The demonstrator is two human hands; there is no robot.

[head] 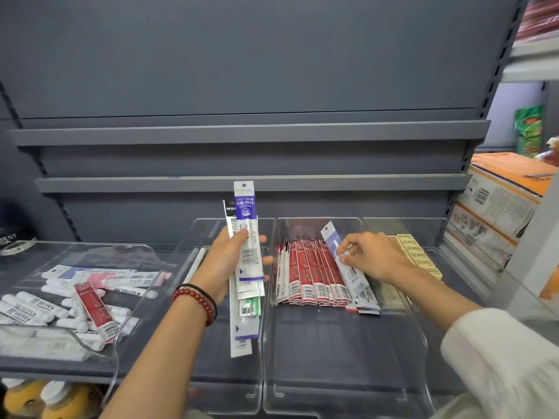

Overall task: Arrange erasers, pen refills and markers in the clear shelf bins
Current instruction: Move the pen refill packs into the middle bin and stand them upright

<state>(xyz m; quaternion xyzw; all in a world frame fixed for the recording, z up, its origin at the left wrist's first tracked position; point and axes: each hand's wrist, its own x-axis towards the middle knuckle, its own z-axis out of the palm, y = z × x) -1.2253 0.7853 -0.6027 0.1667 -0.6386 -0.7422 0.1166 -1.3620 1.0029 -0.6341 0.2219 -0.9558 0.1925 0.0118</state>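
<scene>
Over the middle clear bin (pixel 211 364), the left hand (pixel 223 261) grips a fanned bundle of pen refill packets (pixel 248 258), thumb across the front and fingers curled behind. The packets stand nearly upright, hang-hole ends up and away, a purple-labelled one in front. Just to the right, in the right-hand clear bin (pixel 348 352), the right hand (pixel 372 255) pinches a blue-and-white refill packet (pixel 352 275) between thumb and fingertips. That packet tilts, its top end pointing far-left and its lower end down at the right end of a row of red refill packets (pixel 311 276). The row stands on edge, leaning back, and spans the bin's far half from left to right; bare floor runs from there to the near lip. Close beside the right hand sits a column of yellow boxes (pixel 420 255). Off left, a third bin (pixel 99 244) holds white markers (pixel 45 309) lying at all angles, with one red packet (pixel 93 309) across them.
</scene>
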